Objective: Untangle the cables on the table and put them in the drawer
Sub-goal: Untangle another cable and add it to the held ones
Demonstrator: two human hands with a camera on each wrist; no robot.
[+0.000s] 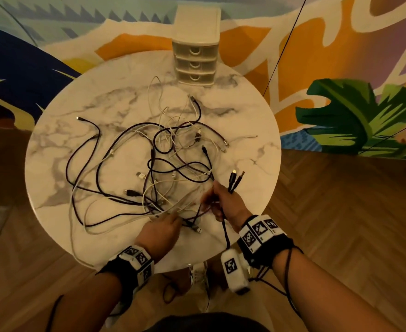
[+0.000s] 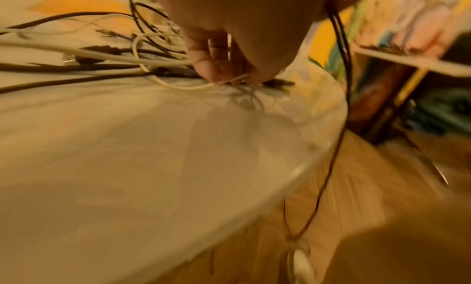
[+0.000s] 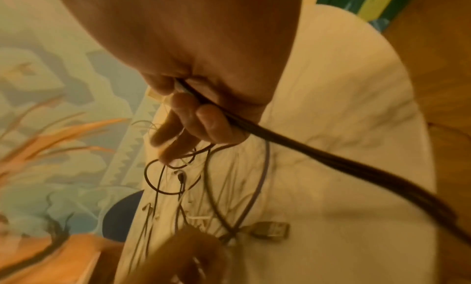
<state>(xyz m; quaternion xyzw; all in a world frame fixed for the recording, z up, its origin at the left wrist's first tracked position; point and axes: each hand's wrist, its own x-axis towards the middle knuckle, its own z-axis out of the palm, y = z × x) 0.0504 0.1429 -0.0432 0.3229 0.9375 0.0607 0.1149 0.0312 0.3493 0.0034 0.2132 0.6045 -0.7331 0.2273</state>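
A tangle of black and white cables [image 1: 163,149] sprawls over the round marble table [image 1: 60,149]. My right hand [image 1: 217,202] grips a pair of dark cables [image 3: 305,145] near the front right; their plugs [image 1: 235,179] stick up past my knuckles and the rest hangs over the table edge [image 1: 225,231]. Its outer fingers [image 3: 173,143] touch thin loops of the tangle. My left hand [image 1: 166,226] reaches down into the near side of the tangle and pinches a white cable [image 2: 178,86] at the fingertips [image 2: 211,70]. A small cream drawer unit [image 1: 195,51] stands at the far edge, all three drawers closed.
A silver USB plug [image 3: 272,230] lies by my left hand [image 3: 188,254]. Wooden floor [image 1: 341,212] surrounds the table, with a painted mural [image 1: 341,111] behind. A shoe [image 1: 199,276] shows under the near edge. A thin black cord [image 1: 283,44] slants across the upper right.
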